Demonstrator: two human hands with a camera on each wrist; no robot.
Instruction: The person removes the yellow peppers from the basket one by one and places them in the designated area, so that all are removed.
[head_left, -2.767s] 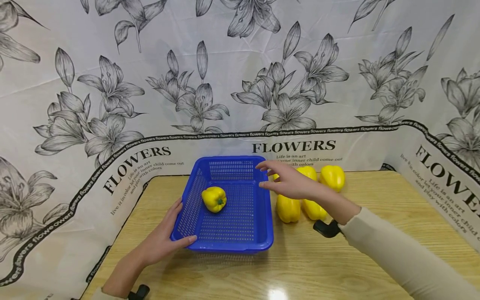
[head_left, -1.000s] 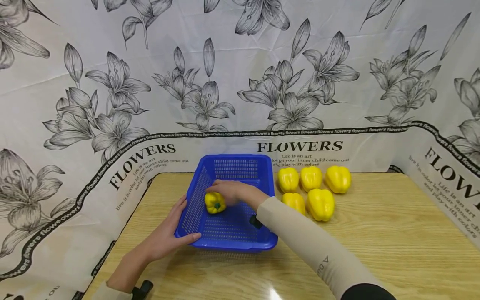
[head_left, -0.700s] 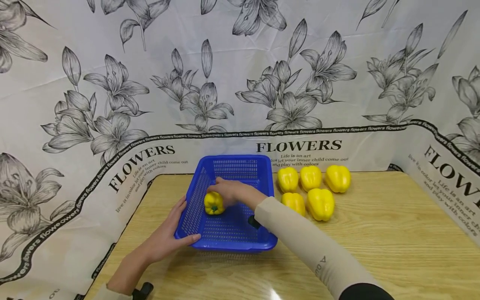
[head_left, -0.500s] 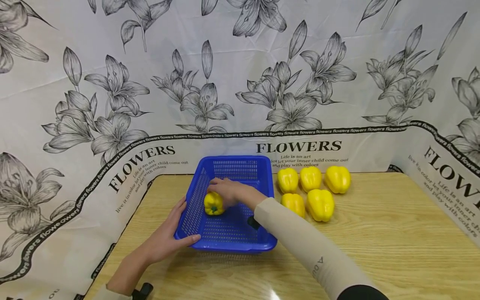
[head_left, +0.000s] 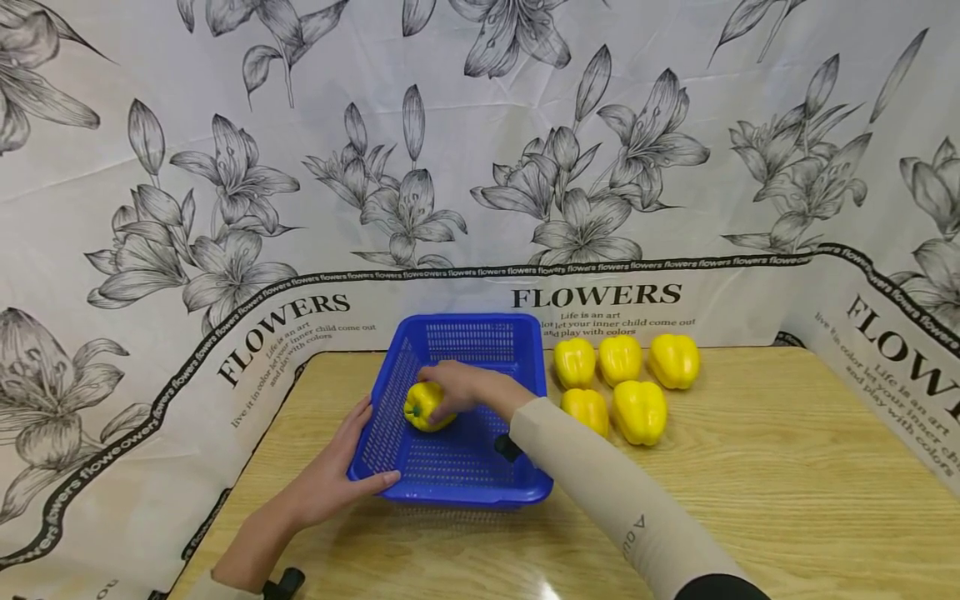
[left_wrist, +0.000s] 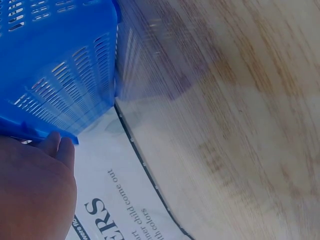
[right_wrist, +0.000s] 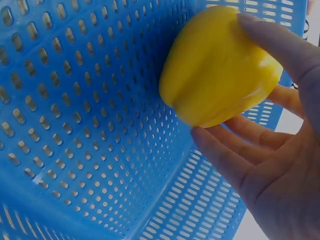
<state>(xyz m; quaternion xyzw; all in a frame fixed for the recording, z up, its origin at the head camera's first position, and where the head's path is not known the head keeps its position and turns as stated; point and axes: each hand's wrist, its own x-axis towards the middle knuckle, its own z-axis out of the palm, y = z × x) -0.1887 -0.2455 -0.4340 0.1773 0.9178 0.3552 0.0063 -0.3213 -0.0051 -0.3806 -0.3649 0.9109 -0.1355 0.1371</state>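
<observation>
My left hand (head_left: 322, 487) holds the near left corner of a blue perforated plastic basket (head_left: 450, 467), thumb on the front rim and fingers along the left side. In the left wrist view, fingertips of the left hand (left_wrist: 35, 190) curl at the edge of the basket (left_wrist: 60, 30). Inside, my right hand (head_left: 459, 387) grips a yellow bell pepper (head_left: 420, 408), whose green stem faces left. The right wrist view shows the pepper (right_wrist: 220, 65) between thumb and fingers of the right hand (right_wrist: 280, 185), close to the perforated basket wall.
Several yellow bell peppers (head_left: 640, 412) stand in two rows on the wooden table (head_left: 750, 467), just right of the basket. A white flower-printed cloth (head_left: 450, 208) rises behind the table and along both sides.
My right hand has moved left from above the basket's right rim and taken hold of the pepper inside. The pepper's stem has turned from facing front to facing left. My left hand stays put.
</observation>
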